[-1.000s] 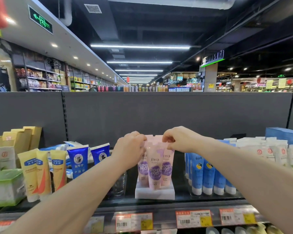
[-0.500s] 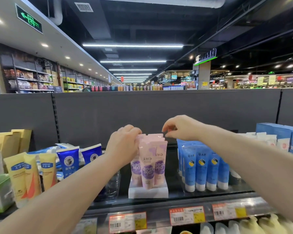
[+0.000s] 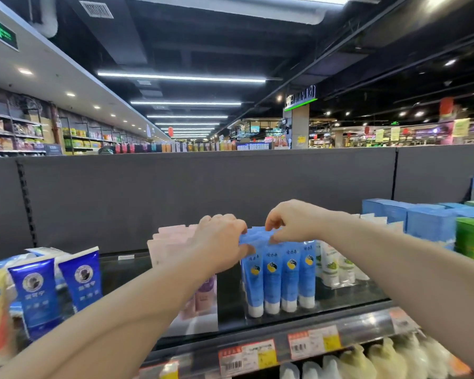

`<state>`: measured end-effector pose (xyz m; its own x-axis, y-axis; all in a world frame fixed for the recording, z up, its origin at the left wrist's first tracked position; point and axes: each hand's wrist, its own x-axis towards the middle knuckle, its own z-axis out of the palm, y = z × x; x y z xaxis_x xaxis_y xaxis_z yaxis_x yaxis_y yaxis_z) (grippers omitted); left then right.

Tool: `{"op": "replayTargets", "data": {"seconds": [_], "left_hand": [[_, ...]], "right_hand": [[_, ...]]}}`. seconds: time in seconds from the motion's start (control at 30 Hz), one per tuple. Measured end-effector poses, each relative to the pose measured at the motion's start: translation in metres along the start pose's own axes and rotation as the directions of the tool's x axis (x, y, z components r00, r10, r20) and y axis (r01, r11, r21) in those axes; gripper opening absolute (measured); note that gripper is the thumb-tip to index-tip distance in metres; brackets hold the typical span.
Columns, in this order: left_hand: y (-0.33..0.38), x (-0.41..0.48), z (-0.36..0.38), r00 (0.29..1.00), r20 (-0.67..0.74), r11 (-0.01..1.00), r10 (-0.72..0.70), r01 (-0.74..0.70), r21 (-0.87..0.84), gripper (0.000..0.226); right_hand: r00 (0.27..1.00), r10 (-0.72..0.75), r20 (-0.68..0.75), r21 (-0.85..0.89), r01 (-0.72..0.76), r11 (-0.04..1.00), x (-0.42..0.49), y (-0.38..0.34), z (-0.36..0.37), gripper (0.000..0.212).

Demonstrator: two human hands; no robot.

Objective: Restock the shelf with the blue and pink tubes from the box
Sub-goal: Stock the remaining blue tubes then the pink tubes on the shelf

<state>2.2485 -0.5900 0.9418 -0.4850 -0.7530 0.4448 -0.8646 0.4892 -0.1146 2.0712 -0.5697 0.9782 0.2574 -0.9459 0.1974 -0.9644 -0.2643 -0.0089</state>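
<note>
Left hand [image 3: 222, 242] and right hand [image 3: 293, 222], centre frame: both pinch the crimped top edges of the row of light-blue plastic tubes with white caps [image 3: 281, 277]. Neither hand is free. The row stands cap-down on the shelf, centre-right.

Room, large to small:
- Flat grey back panel [image 3: 203, 198] closes off the rear across mid-frame; there is open air above the tube tops.
- Dark glossy shelf deck with metal price rail [image 3: 367, 324] ends at lower centre, with an open drop beyond the front edge.
- Light-blue cardboard cartons [image 3: 422, 222], right of frame, well apart from the hands.
- Pale-pink plastic tubes [image 3: 170, 239] stand just left of the blue row, partly hidden by the left wrist, with a narrow dark gap between the groups.
- White tubes with green print [image 3: 333, 266] stand just right of the row; contact cannot be told.

Risks (judgement):
- The tubes balance on small caps, so a sideways tug at the crimps could topple the row into either neighbour.
- The left forearm crosses in front of the pink tubes; drawing it back low could sweep them over the rail.

Supply box not in view.
</note>
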Motion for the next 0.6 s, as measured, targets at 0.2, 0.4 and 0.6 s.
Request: {"op": "replayTargets", "data": {"seconds": [0.2, 0.4, 0.6], "left_hand": [[0.008, 0.007, 0.009, 1.0, 0.031, 1.0, 0.004, -0.005, 0.028, 0.033], [0.012, 0.006, 0.01, 0.999, 0.033, 0.999, 0.022, -0.023, 0.024, 0.025], [0.015, 0.002, 0.009, 0.999, 0.035, 1.0, 0.004, -0.005, 0.028, 0.027]], "right_hand": [[0.998, -0.034, 0.05, 0.01, 0.034, 0.999, -0.001, 0.008, 0.013, 0.033], [0.996, -0.053, 0.066, 0.066, 0.048, 0.997, 0.005, 0.01, 0.017, 0.028], [0.995, -0.056, 0.086, 0.073, 0.05, 0.996, 0.007, 0.012, 0.016, 0.028]]}}
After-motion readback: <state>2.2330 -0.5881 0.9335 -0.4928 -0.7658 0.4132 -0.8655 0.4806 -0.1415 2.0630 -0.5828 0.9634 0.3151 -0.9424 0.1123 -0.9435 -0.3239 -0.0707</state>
